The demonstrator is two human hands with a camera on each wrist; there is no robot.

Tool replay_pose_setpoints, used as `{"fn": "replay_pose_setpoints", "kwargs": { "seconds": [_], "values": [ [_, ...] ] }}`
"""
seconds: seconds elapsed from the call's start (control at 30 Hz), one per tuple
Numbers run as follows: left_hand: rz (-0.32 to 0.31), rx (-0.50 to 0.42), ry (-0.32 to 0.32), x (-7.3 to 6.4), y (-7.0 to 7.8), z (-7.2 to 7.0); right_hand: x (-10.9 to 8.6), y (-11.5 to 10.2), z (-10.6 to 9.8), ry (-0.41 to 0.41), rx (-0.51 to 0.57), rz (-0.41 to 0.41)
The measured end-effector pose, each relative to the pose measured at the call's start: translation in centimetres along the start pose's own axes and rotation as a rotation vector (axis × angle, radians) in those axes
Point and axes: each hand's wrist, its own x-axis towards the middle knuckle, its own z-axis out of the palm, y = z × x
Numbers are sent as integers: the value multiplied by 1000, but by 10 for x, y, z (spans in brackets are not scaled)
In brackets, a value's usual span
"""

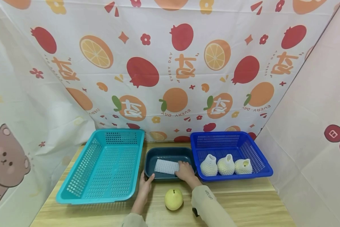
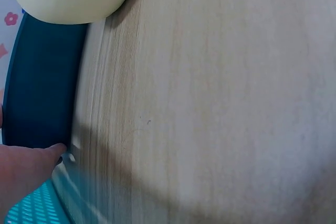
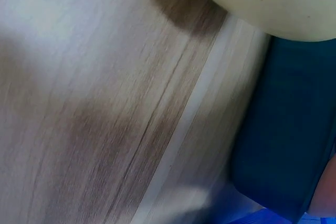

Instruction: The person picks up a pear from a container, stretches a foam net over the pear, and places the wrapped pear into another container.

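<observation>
A white foam net sleeve (image 1: 164, 166) lies flat in the dark teal tray (image 1: 170, 180). My right hand (image 1: 186, 172) reaches over the tray's front rim and pinches the sleeve's right end; its fingertips are partly hidden. At the tray's front left corner, my left hand (image 1: 144, 188) grips the side, the thumb (image 2: 52, 153) on the front wall in the left wrist view. A yellow-green pear (image 1: 174, 200) stands stem up on the table between my forearms, in front of the tray. Both wrist views show its pale underside at the top.
A turquoise basket (image 1: 101, 200) stands at the left, close beside the tray. To the right, a blue basket (image 1: 235, 177) holds three pears in white foam nets (image 1: 226, 165). Behind them hangs a fruit-print cloth (image 1: 164, 34). The wooden table (image 1: 249, 201) extends toward me.
</observation>
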Motion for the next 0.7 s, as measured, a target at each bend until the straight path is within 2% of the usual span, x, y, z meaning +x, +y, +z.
{"fn": "replay_pose_setpoints", "kwargs": {
  "seconds": [0.13,0.23,0.5,0.7],
  "values": [
    [9,-13,-5,-1,0,0,-1,-1,-1,19,-22,23],
    [15,-15,-5,-1,0,0,-2,-3,-2,20,3,22],
    [21,-6,-2,-1,-2,0,-1,-3,-6,-40,90,-2],
    [25,-16,-6,-4,2,2,-1,-2,-5,17,121,-29]
  ]
}}
